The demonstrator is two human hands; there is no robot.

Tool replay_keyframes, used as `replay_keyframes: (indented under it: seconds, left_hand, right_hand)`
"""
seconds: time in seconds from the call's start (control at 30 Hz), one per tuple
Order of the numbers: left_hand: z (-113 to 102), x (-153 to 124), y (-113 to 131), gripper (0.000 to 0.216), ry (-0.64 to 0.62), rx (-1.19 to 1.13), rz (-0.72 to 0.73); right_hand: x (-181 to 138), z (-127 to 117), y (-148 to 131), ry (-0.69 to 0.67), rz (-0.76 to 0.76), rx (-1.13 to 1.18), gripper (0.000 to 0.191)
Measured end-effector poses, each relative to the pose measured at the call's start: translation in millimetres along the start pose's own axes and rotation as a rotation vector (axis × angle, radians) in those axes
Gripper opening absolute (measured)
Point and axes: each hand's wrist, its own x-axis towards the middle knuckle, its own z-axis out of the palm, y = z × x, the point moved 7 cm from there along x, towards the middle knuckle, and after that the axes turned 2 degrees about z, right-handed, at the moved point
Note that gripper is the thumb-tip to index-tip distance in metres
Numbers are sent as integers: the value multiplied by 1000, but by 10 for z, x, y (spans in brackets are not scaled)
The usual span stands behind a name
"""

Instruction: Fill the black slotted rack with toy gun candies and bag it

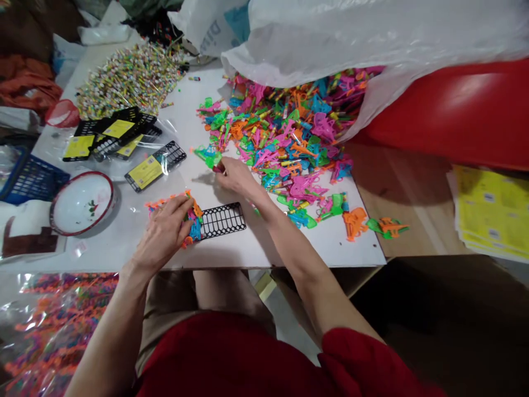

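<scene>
My left hand (pixel 165 231) rests curled over a bunch of small coloured plastic toys (pixel 190 216) at the left end of a black plastic grid tray (pixel 223 219) lying on the white table (pixel 231 251). My right hand (pixel 233 173) reaches forward, its fingers pinched on a green plastic toy (pixel 211 157) at the near edge of a big heap of coloured plastic toys (pixel 285 127). That heap spills out of a large clear plastic bag (pixel 330 33).
Wrapped black grid trays with yellow cards (pixel 119 135) lie at the left, beside a red-rimmed white bowl (pixel 81 201) and a blue basket (pixel 28 176). A mound of small striped sticks (pixel 132 77) sits behind. Yellow printed sheets (pixel 491 212) lie right, below a red surface (pixel 463 105).
</scene>
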Motion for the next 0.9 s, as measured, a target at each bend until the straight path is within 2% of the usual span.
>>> replay_keyframes:
  seconds: [0.07,0.17,0.27,0.33,0.43,0.53,0.67,0.8,0.9]
  left_hand:
    - [14,-3,-3,40,0,-5,-4]
    - [20,-10,-2,41,8,-9,3]
    - [13,-14,1,41,20,-7,14]
    - [2,-12,7,41,27,-2,18]
    - [-7,-5,18,40,21,4,8]
    - [-2,-2,26,39,12,-5,-5]
    - [-8,0,23,38,41,7,-13]
    - [0,10,13,38,39,12,5]
    - [6,12,5,38,29,-1,31]
  right_hand:
    - [-417,67,-79,26,18,285,20]
    - [-1098,511,-191,-72,118,650,11]
    - [-1482,909,-237,-38,218,786,10]
    - [-1512,975,-285,46,178,740,12]
    - [-1416,899,-389,112,66,549,11]
    - [-1357,870,-492,42,4,361,13]
    - [-1358,920,-559,-60,5,204,12]
    - [-1316,926,-543,-113,-29,233,10]
    - [-1282,880,-485,-84,-51,317,11]
